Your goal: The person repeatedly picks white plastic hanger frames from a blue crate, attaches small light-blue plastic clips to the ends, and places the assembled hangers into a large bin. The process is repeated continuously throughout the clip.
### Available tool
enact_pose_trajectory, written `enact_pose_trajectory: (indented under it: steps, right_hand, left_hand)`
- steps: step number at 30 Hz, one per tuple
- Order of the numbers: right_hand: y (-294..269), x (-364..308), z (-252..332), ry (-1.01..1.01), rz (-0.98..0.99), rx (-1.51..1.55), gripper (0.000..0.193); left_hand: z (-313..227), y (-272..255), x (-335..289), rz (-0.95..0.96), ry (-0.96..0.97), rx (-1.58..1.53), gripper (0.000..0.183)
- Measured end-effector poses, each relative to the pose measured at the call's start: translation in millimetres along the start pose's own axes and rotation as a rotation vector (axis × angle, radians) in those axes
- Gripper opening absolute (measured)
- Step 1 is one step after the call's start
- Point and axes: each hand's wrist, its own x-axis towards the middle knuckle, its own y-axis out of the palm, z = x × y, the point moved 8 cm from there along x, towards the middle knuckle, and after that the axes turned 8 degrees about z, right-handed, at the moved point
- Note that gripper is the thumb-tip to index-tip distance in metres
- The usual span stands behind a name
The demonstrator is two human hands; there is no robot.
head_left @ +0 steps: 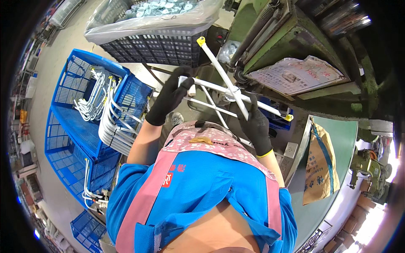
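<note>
A white tubular frame (221, 69) with crossed bars hangs in front of my apron, level with my hands. Small yellow pieces cap the upper end of one bar and the right end of another. My left hand (168, 99), in a black glove, is closed around the frame's left end. Also black-gloved, my right hand (256, 128) grips the lower end of the slanting bar, just below the crossing. Its fingers are partly hidden behind the tube. More white bars of the frame run lower down, toward my apron.
A black crate (152, 48) lined with clear plastic holds many small metal parts. Blue baskets (63, 122) at left carry bent white tubes (114, 122). A green machine (291, 38) with a paper sheet (299, 76) stands at upper right. A brown sack (320, 164) lies on a green table (344, 143).
</note>
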Motion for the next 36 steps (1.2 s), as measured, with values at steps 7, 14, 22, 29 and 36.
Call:
enact_pose_trajectory:
  steps: [7,14,22,29,36]
  right_hand:
    - [6.5,-1.8,-17.2,0.066,-0.014,0.118,0.067]
    - [7.5,-1.5,-13.4,0.0,-0.016,0.113,0.069]
    - [-4.5,-0.9,-3.3,-0.145,-0.158,0.074,0.073]
    - [-1.2,-0.9,-7.2,-0.092,-0.122,0.086,0.073]
    - [8.1,-3.1,-16.6,-0.016,-0.146,0.127,0.069]
  left_hand:
    - [7.1,64.4,-67.2,0.426,-0.353,-0.288,0.037]
    - [18.1,103.1,-88.4,0.447,-0.209,-0.144,0.022]
    - [33.8,95.1,-81.2,0.145,-0.245,-1.092,0.025]
    - [24.5,89.3,-40.9,0.224,-0.126,-1.471,0.047]
    - [13.0,93.0,-8.3,0.228,-0.176,-0.536,0.044]
